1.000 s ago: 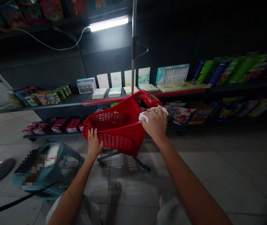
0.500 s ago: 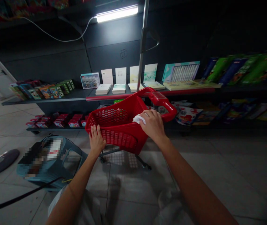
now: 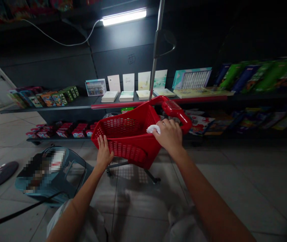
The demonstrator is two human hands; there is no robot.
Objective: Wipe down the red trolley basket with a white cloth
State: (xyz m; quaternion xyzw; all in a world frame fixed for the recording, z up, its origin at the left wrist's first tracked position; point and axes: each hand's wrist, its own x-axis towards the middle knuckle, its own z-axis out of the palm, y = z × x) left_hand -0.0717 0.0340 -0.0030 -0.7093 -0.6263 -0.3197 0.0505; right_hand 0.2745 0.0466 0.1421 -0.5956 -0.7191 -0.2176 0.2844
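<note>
shifted cloth (image 3: 153, 129), partly under right hand (image 3: 170, 135)

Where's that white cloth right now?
In the head view, the white cloth is just right of centre, held in the person's right hand, near the handle of the red shopping cart.

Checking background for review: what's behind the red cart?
Behind the red cart, a green item and printed bag peek out; pale booklets stand on the middle shelf. The cart covers part of the lower shelf, hiding anything there.

One head camera — near, above hands (image 3: 170, 135) — facing forward, down at cart (image 3: 133, 143).
</note>
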